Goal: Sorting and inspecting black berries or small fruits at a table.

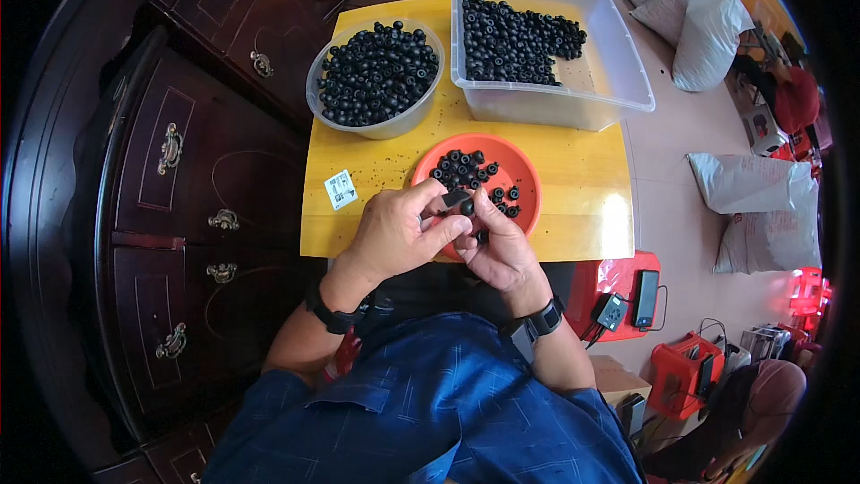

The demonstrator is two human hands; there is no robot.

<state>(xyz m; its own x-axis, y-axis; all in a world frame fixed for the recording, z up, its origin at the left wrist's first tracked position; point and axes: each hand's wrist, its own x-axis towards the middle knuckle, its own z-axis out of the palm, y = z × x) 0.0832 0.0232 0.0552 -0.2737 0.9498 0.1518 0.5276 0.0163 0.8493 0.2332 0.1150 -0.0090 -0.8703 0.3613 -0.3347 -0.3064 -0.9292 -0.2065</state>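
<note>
Over the near edge of an orange-red bowl (pixel 530 181), my two hands come together at the fingertips. My right hand (pixel 503 255) pinches a small round black part (pixel 467 207) between thumb and fingers, and another dark part shows against its palm. My left hand (pixel 394 231) is closed around a small dark flat piece (pixel 455 198) that touches or nearly touches the round part; its exact kind cannot be made out. Several hollow black caps (pixel 459 166) lie loose in the bowl, some showing ring-shaped openings.
A round translucent tub (pixel 381 130) heaped with black parts stands at the table's back left. Beside it, a rectangular clear bin (pixel 618 81) holds more. Crumbs and a white label (pixel 340 189) lie on the yellow table (pixel 587 188). Dark drawers (pixel 242 161) flank the left; white sacks (pixel 708 36) stand right.
</note>
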